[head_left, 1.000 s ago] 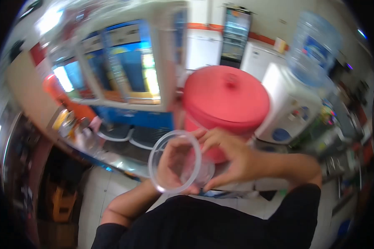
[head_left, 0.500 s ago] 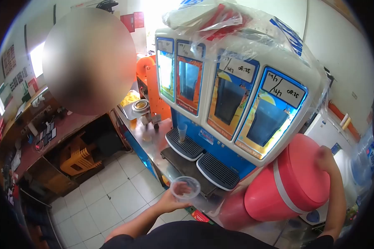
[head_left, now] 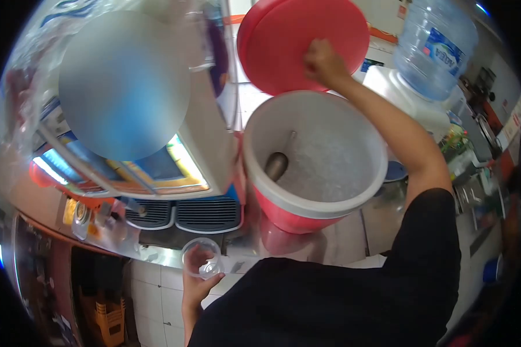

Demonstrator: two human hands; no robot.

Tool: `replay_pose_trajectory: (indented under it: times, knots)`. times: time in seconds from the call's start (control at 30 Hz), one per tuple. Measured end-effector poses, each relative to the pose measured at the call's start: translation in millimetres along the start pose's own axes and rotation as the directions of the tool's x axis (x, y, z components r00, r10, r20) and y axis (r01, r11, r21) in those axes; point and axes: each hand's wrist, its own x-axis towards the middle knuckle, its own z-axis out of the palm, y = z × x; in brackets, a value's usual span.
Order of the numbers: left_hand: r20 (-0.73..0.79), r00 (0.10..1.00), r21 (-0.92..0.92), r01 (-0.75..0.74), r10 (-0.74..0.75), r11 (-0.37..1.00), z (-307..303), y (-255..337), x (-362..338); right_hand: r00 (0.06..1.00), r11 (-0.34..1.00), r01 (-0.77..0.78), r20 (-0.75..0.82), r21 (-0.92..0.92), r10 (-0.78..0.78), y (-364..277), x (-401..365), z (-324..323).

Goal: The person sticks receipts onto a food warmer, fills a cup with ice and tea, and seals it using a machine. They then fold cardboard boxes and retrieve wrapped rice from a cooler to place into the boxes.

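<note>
Right hand: I see the right hand (head_left: 323,61) raised at the top of the view, fingers clenched on the red lid (head_left: 295,40) near its right edge.
Red lid: lifted clear of the tub and tilted up on edge, its broad face turned toward the camera, above and behind the open mouth.
Left hand: low in my view, the left hand (head_left: 195,286) is wrapped around the clear plastic cup (head_left: 201,257) from below, fingers closed on its wall.
Clear plastic cup: upright or nearly so, mouth facing up at me, held over the edge of the steel counter (head_left: 156,254), in front of the drip trays (head_left: 207,215) and well apart from the tub. I can't tell whether there is anything in it.
Red insulated tub: the red insulated tub (head_left: 289,218) stands open on the counter, white rim and liner showing, just right of the drink dispenser (head_left: 208,133).
Ice: crushed ice (head_left: 330,162) fills the tub's bottom.
Scoop: a metal scoop (head_left: 276,166) lies in the ice by the left wall, handle pointing up and back.
Behind: a large water bottle (head_left: 437,43) sits upended on a white water cooler (head_left: 402,92), beyond the right arm.
Floor: pale tiles (head_left: 150,283) under the cup hand.
</note>
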Motion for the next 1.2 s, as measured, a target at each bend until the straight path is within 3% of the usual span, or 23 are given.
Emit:
replay_pose_trajectory:
  times: [0.13,0.2,0.23,0.3,0.33,0.4,0.47,0.5,0.57,0.67,0.8,0.87,0.93,1.0,1.07,1.1,1.17,1.2]
  knots:
    - [0.005,0.991,-0.014,0.134,-0.134,0.991,0.6,-20.5,-0.2,0.995,0.997,0.027,0.096,0.070,-0.034,-18.3,-25.7,21.2]
    - [-0.004,0.990,-0.005,0.144,-0.144,0.990,3.7,-22.1,4.9,0.928,0.984,-0.128,0.366,0.126,0.074,-27.0,-22.5,13.7]
    - [-0.007,0.988,0.007,0.155,-0.155,0.988,4.9,-20.4,7.3,0.927,0.982,-0.132,0.368,0.132,0.075,-36.9,-19.8,8.6]
    - [-0.012,0.985,0.001,0.170,-0.170,0.985,7.5,-18.9,12.5,0.890,0.983,0.183,0.428,-0.027,-0.154,-59.9,-15.0,4.3]
    - [-0.013,0.983,0.005,0.183,-0.183,0.983,8.7,-18.3,15.7,0.887,0.984,0.178,0.435,-0.016,-0.154,-68.0,-18.4,20.4]
    - [-0.019,0.988,0.036,0.152,-0.152,0.988,12.2,-17.7,21.2,0.686,0.859,0.449,0.522,0.246,-0.507,-83.4,-35.2,68.2]
    - [-0.021,0.985,0.059,0.173,-0.172,0.983,15.2,-12.7,24.4,0.450,0.819,0.478,0.713,0.317,-0.538,-96.8,-52.2,98.0]
    - [-0.023,0.984,0.076,0.176,-0.174,0.981,16.7,-11.6,25.4,0.448,0.822,0.466,0.715,0.326,-0.537,-98.0,-64.4,120.0]
    - [-0.036,0.979,0.096,0.203,-0.201,0.974,15.6,-13.4,21.4,0.148,0.793,0.488,0.861,0.365,-0.487,-98.8,-82.9,153.2]
    - [-0.113,0.961,0.113,0.264,-0.252,0.958,7.1,-16.5,11.3,0.220,0.771,0.434,0.775,0.467,-0.593,-86.6,-80.9,167.0]
    - [-0.175,0.918,0.020,0.364,-0.355,0.931,-0.4,-23.5,-0.9,0.302,0.818,0.405,0.784,0.410,-0.542,-72.7,-37.2,128.5]
    - [-0.184,0.912,0.007,0.374,-0.366,0.927,-0.2,-27.1,1.3,0.246,0.797,0.410,0.788,0.443,-0.564,-91.0,-42.4,122.6]
    - [-0.176,0.921,0.021,0.356,-0.347,0.934,0.5,-22.1,11.7,0.242,0.734,0.473,0.729,0.487,-0.640,-126.5,-95.4,167.4]
    - [-0.110,0.965,0.178,0.256,-0.240,0.950,1.6,-13.3,18.4,0.215,0.651,0.548,0.663,0.526,-0.717,-131.3,-110.2,181.4]
    - [-0.138,0.957,0.047,0.264,-0.255,0.963,8.4,-7.4,20.2,0.129,0.557,0.256,0.544,0.790,-0.829,-120.2,-100.3,176.9]
    - [-0.121,0.949,-0.001,0.294,-0.292,0.956,10.8,0.1,22.3,0.137,0.563,0.260,0.548,0.784,-0.825,-119.0,-97.5,170.3]
    - [-0.121,0.951,-0.013,0.286,-0.285,0.958,13.4,0.9,21.5,-0.047,0.508,0.098,0.514,0.856,-0.857,-117.2,-99.6,153.4]
    - [-0.127,0.950,-0.028,0.285,-0.286,0.958,15.2,0.1,21.0,-0.045,0.515,0.103,0.522,0.851,-0.852,-112.2,-100.5,144.3]
